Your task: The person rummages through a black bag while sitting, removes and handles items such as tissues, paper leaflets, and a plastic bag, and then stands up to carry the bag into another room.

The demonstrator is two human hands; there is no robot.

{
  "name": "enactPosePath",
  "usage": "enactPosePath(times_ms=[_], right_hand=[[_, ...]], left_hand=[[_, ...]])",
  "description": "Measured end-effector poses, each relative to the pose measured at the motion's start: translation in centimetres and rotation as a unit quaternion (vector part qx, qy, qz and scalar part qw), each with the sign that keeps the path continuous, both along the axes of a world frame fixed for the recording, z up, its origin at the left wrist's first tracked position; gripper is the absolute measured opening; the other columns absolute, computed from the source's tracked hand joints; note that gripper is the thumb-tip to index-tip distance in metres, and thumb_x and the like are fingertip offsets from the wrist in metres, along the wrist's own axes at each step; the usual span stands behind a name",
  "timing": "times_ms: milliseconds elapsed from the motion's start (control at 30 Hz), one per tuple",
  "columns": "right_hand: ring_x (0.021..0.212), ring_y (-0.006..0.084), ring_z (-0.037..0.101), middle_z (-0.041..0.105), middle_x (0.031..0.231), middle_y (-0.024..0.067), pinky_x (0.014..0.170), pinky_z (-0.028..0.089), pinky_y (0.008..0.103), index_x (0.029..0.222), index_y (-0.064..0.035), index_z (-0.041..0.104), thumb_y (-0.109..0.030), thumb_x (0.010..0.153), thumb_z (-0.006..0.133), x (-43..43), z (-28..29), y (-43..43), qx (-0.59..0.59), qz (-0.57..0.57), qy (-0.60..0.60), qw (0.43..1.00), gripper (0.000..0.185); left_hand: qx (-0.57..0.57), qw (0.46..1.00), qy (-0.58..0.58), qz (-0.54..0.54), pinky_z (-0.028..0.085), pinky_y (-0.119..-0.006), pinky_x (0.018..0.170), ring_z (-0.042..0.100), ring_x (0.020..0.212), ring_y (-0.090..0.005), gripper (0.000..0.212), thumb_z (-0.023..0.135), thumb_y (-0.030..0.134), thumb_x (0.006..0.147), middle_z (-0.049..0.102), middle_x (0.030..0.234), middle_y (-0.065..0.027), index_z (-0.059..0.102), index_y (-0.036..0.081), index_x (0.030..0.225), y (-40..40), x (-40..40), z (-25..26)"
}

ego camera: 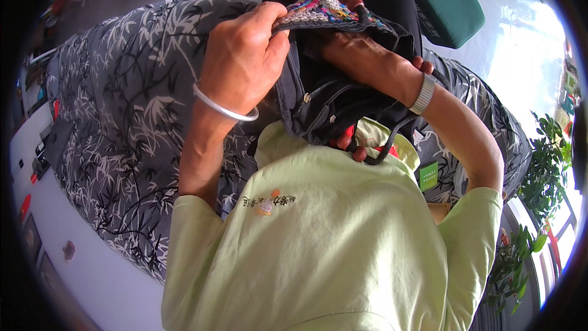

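A black fabric handbag (312,103) rests on my lap with its mouth spread apart. Colourful embroidery with silvery discs (321,7) covers its far side, and its dark cord handles carry reddish-brown beads (353,2). My left hand (248,55), a silver bangle at the wrist, pinches the left end of the bag's far rim between thumb and fingers. Deep in the opening is my right hand (349,50); its fingers are hidden, so what they touch cannot be made out. A zip pull (306,97) hangs at the lining on the near side.
I sit on a sofa with a grey bamboo-leaf cover (138,101). Beyond my right knee stands a green cushioned stool (448,7). A small green card with writing (428,176) lies by my right side. Leafy plants (544,165) are at the right.
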State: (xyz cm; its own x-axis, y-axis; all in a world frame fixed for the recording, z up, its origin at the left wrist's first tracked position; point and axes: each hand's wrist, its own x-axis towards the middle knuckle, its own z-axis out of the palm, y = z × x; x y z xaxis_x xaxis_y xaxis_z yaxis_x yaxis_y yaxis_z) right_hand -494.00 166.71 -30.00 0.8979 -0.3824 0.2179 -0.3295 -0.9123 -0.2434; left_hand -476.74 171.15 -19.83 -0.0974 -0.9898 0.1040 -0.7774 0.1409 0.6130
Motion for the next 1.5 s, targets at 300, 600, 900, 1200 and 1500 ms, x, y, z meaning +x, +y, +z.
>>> enactPosePath(times_ms=[300,600,900,1200,1500], right_hand=[[0.112,0.0289,0.049,0.054,0.116,0.0159,0.099,0.031,0.0437,0.110,-0.0009,0.056,-0.003,0.071,0.049,0.6,-2.0,-0.2,-0.086,-0.020,0.048,0.995,0.039],[0.085,0.0284,0.061,0.056,0.100,0.0140,0.068,0.052,0.0289,0.096,-0.0005,0.058,0.003,0.072,0.051,-1.5,4.2,-0.5,0.201,0.039,0.031,0.978,0.025],[0.083,0.0236,0.062,0.060,0.093,0.0130,0.072,0.051,0.0301,0.085,0.0007,0.061,0.001,0.059,0.070,-5.8,9.6,1.3,0.288,-0.044,-0.238,0.927,0.027],[0.088,0.0260,0.060,0.058,0.097,0.0169,0.078,0.048,0.0318,0.081,0.0022,0.061,-0.004,0.060,0.071,-10.1,9.9,3.3,0.308,-0.135,-0.321,0.885,0.023],[0.044,0.0065,0.051,0.059,0.061,0.0056,0.040,0.040,0.0193,0.088,0.0055,0.059,-0.016,0.086,0.054,-15.7,5.6,5.7,0.648,-0.435,-0.148,0.607,0.022]], left_hand=[[0.005,1.000,-0.008,0.011,0.042,-0.028,0.047,0.056,0.049,-0.0181,0.018,0.061,0.004,0.075,0.057,0.061,-0.0095,0.059,0.005,0.093,0.3,0.5,-1.0],[0.011,1.000,0.010,0.006,0.041,-0.026,0.048,0.055,0.049,-0.0174,0.017,0.060,0.003,0.076,0.057,0.061,-0.0102,0.058,0.003,0.093,0.5,0.9,-1.1],[-0.018,0.980,0.148,0.130,0.045,-0.023,0.056,0.059,0.061,-0.0097,0.018,0.059,0.005,0.078,0.063,0.072,-0.0092,0.060,0.001,0.096,1.5,2.8,-0.6],[-0.077,0.911,0.133,0.383,0.041,-0.024,0.083,0.055,0.087,-0.0134,0.023,0.058,0.000,0.080,0.061,0.097,-0.0097,0.059,-0.007,0.102,8.2,15.6,2.4],[0.166,0.762,0.153,0.607,0.038,-0.024,0.040,0.051,0.047,-0.0117,0.030,0.062,0.014,0.076,0.063,0.076,-0.0089,0.060,-0.002,0.102,27.2,37.0,-3.4]])
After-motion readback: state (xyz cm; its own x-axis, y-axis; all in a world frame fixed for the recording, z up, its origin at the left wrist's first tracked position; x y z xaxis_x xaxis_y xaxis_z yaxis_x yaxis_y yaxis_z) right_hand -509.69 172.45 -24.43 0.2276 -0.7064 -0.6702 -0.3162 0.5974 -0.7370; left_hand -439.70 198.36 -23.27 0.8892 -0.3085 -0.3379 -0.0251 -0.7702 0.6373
